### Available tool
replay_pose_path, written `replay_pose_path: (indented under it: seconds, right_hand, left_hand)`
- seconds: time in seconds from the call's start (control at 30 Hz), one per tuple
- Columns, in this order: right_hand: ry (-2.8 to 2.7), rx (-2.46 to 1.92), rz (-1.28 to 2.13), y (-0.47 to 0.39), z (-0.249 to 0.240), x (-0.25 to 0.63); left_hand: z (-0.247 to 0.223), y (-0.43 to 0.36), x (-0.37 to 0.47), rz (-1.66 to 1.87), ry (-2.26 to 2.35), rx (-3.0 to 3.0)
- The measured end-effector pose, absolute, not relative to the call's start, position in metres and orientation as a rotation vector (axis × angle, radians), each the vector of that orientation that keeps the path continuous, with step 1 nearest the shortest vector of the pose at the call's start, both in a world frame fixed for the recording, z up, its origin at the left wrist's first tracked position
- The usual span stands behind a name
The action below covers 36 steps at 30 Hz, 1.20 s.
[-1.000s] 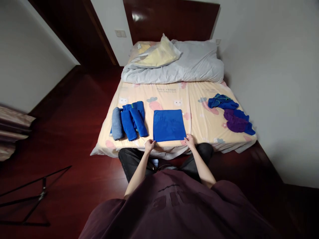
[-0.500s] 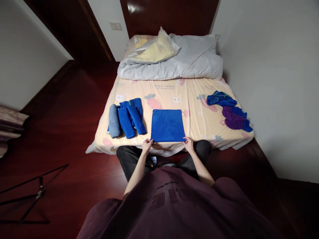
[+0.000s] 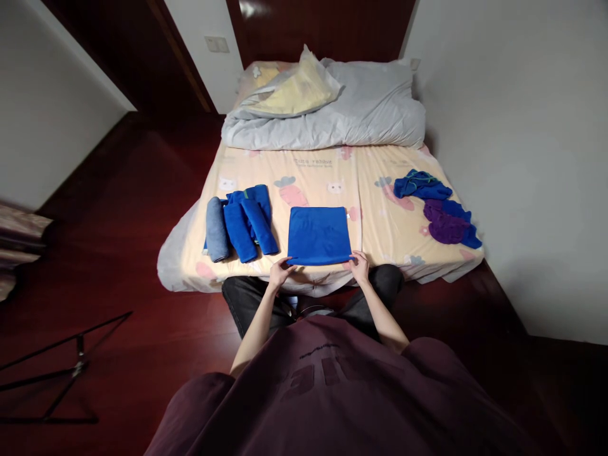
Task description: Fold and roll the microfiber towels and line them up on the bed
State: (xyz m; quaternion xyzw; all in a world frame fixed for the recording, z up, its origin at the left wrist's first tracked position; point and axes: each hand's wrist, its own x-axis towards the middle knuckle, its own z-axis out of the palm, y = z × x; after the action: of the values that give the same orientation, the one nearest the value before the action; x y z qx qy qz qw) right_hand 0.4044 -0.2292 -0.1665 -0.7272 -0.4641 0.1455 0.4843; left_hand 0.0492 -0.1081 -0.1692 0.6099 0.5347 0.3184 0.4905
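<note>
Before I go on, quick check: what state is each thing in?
Middle blue cloth: flat, near edge apparently turned up
Left hand: pinching its near left corner
Right hand: pinching its near right corner
Gray cloth: rolled
Two blue cloths beside it: rolled
Purple cloth, blue ones near it: crumpled
Quilt: bunched
Sheet: spread

Both forearms (image 3: 255, 325) (image 3: 381, 315) extend forward, fingers (image 3: 282, 263) (image 3: 359, 256) pinching.

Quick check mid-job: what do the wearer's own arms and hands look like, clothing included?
The left hand and right hand are ungloved. Dark maroon sleeves leave the forearms bare; they belong to a shirt with darker block lettering.
</note>
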Motion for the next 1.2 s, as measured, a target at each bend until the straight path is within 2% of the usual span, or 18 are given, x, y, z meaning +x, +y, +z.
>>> replay_pose_path:
  seconds: [0.3, 0.43, 0.73, 1.03, 1.2]
  right_hand:
    - [-0.973, -1.618, 0.615, -0.199, -0.184, 0.409]
    - [-0.886, -1.666, 0.622, -0.199, -0.193, 0.415]
    - [-0.944, -1.755, 0.639, -0.201, -0.192, 0.422]
    - [-0.913, -2.072, 0.352, -0.205, -0.19, 0.396]
    - [-0.83, -2.113, 0.326, -0.202, -0.191, 0.381]
  left_hand:
    - [-0.165, -0.078, 0.067, 0.974, 1.388, 1.673]
    - [-0.173, -0.075, 0.069, 0.888, 1.243, 1.53]
    - [-0.182, -0.075, 0.061, 0.869, 1.318, 1.484]
    - [-0.201, -0.082, 0.059, 0.857, 1.467, 1.452]
    - [-0.206, -0.096, 0.068, 0.949, 1.548, 1.525]
